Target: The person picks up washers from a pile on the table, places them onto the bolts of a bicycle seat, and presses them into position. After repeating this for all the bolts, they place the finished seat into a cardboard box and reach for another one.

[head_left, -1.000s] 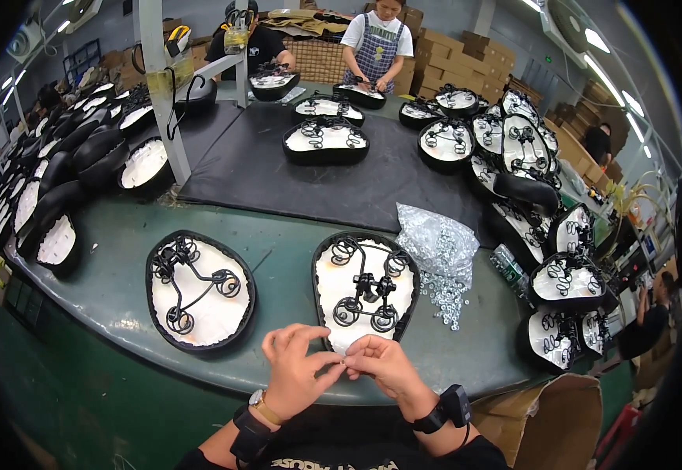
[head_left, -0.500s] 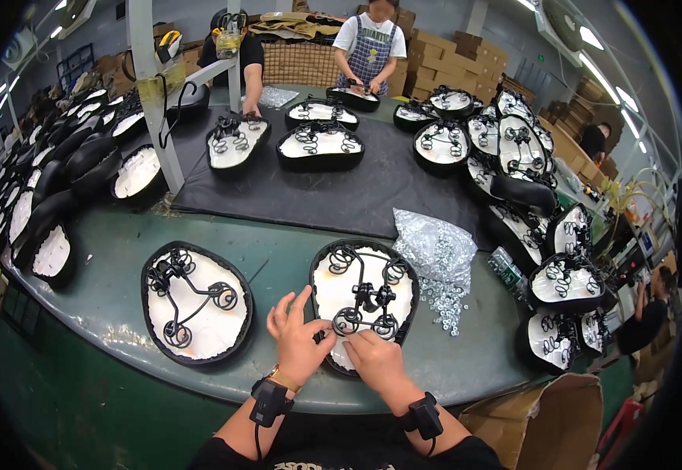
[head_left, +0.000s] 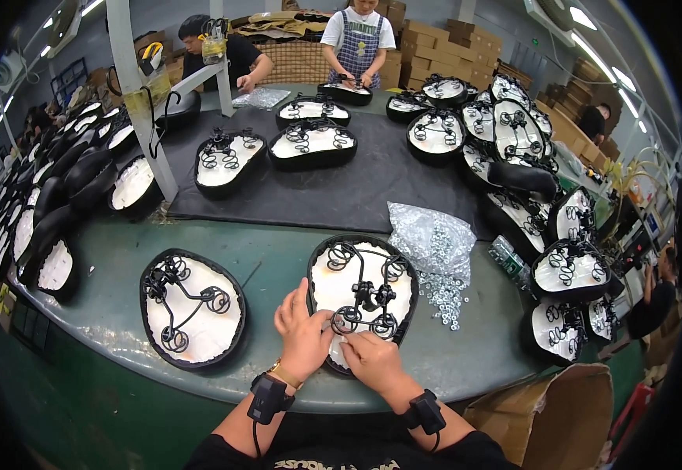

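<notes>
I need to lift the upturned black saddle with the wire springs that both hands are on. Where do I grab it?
Grip the upturned black saddle with wire springs by its black rim at the two long sides, coming from above. The right side is free; the left hand and right hand cover the near end, and the springs look awkward to hold.

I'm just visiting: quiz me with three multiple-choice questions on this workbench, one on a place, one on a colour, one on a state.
1. Where does the clear bag of small metal parts lie?
A. right of the saddle under the hands
B. left of it
C. on the floor

2. What colour is the mat in the middle of the table?
A. white
B. black
C. red

3. How does the saddle under the left hand and right hand lie?
A. padded side up
B. on its edge
C. underside up

Answers: 1 A, the bag sits at its right edge. 2 B, it is dark cloth. 3 C, springs and pale base face up.
</notes>
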The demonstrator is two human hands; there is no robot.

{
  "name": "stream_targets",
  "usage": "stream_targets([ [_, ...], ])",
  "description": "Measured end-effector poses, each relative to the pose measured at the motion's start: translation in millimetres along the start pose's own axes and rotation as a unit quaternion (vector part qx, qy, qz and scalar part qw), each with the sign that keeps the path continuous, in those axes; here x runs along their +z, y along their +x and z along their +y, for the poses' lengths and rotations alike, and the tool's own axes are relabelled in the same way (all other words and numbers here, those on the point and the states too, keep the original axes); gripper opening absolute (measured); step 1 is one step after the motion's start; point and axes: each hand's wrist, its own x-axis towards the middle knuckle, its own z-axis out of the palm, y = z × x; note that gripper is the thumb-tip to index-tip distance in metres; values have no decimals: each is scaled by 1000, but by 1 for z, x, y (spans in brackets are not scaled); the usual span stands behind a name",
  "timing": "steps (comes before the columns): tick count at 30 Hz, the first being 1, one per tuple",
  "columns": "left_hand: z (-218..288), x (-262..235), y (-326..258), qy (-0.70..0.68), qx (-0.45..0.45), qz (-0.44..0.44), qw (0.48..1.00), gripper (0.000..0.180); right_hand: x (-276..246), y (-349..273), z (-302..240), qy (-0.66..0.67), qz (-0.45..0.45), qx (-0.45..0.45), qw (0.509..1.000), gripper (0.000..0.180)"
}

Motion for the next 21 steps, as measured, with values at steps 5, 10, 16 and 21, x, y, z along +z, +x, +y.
stream_targets([
  [5, 6, 4, 7, -40, -25, -47, 998, 23, -3, -5, -8, -70, -6, 17, 997, 39],
  [10, 4, 11, 3, -39, -45, -44, 997, 22, -3, -5, -10, -106, -21, 24, 994, 43],
  [16, 8, 14, 1, -35, -37, -35, 998, 23, -7, -6, -11, -115, -14, 28, 993, 34],
  [21, 11, 15, -2, -74, -69, -27, 995, 23, -6, -9, -7, -110, -34, 51, 992, 28],
])
